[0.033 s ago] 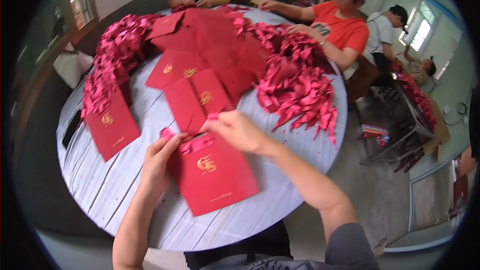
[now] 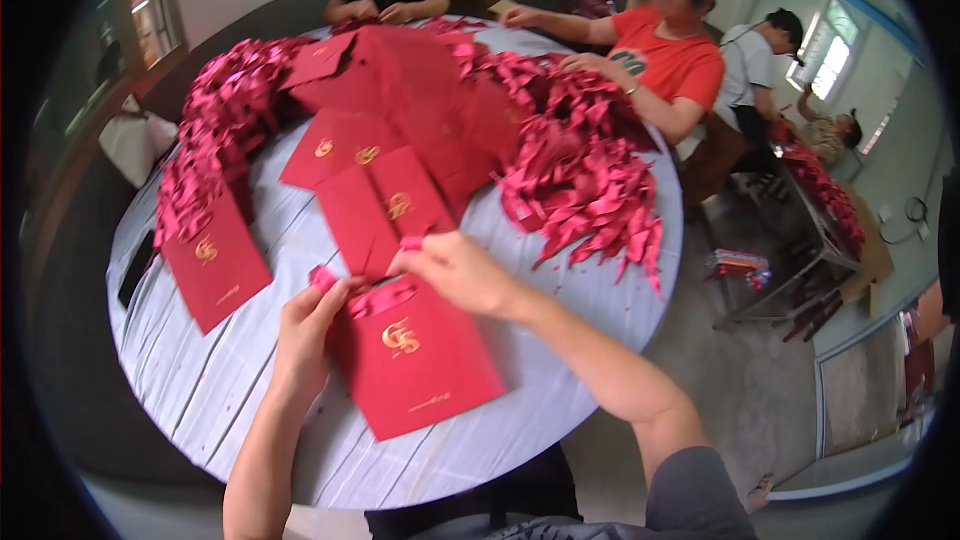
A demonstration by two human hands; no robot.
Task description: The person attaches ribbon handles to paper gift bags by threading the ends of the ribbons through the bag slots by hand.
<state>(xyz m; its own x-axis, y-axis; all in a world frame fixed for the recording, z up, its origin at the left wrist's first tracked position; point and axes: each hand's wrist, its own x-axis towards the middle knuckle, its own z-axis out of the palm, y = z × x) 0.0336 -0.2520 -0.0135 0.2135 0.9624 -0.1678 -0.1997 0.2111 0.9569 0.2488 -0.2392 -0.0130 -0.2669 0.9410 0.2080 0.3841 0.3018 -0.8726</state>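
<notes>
Left arm: rises from the lower edge, left hand (image 2: 306,328) at the red bag's (image 2: 430,370) upper left corner.
Left fingers: pinched together on pink ribbon (image 2: 386,299), its tip poking out above.
Right arm: slants in from the lower right, right hand (image 2: 458,272) over the bag's top edge.
Right fingers: curled closed on ribbon.
Red bag: between the forearms, at the desk's (image 2: 560,380) near side.
</notes>
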